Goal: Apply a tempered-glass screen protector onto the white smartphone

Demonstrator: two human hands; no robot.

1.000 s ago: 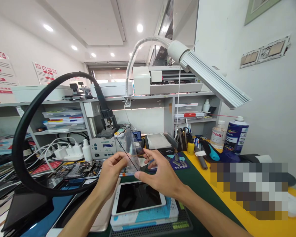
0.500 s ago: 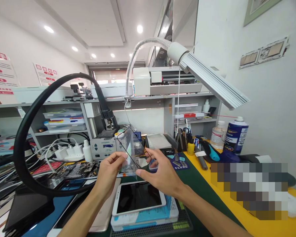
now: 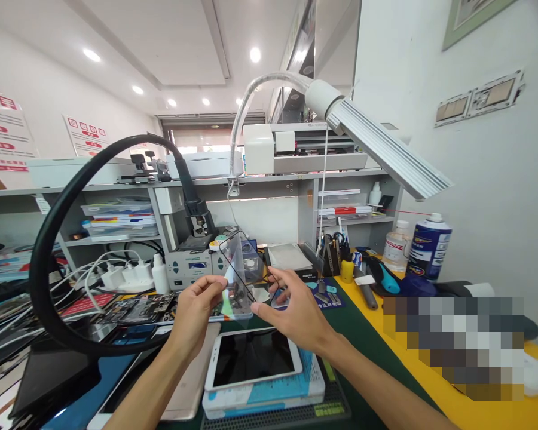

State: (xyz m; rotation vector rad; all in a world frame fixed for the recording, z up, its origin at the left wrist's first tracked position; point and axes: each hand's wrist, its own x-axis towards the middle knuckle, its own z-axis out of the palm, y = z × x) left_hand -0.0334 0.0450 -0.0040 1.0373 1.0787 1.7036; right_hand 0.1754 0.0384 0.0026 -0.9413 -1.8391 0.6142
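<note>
Over the tablet, my right hand [image 3: 293, 307] grips a clear, black-edged screen protector [image 3: 237, 269] by its edges, thumb at the near corner and fingers on the far side. The protector stands tilted. My left hand [image 3: 201, 304] is closed, thumb and forefinger pinching a thin clear film [image 3: 228, 301] at the protector's left side. Whether the film still touches the protector I cannot tell. Below both hands a white tablet [image 3: 253, 358] with a dark screen lies on a blue-and-white box [image 3: 264, 403].
A black hose [image 3: 42, 251] loops at left beside phone parts [image 3: 137, 310]. Behind stands a grey control unit [image 3: 190, 269]. A lamp [image 3: 385, 143] hangs overhead. At right are a spray can [image 3: 430, 248], a clear bottle [image 3: 395, 245] and a heat-gun-like blue-black tool [image 3: 384, 275].
The protector has turned slightly in my right hand, and the clear film beside my left fingers shows more plainly. Both hands stay nearly in place.
</note>
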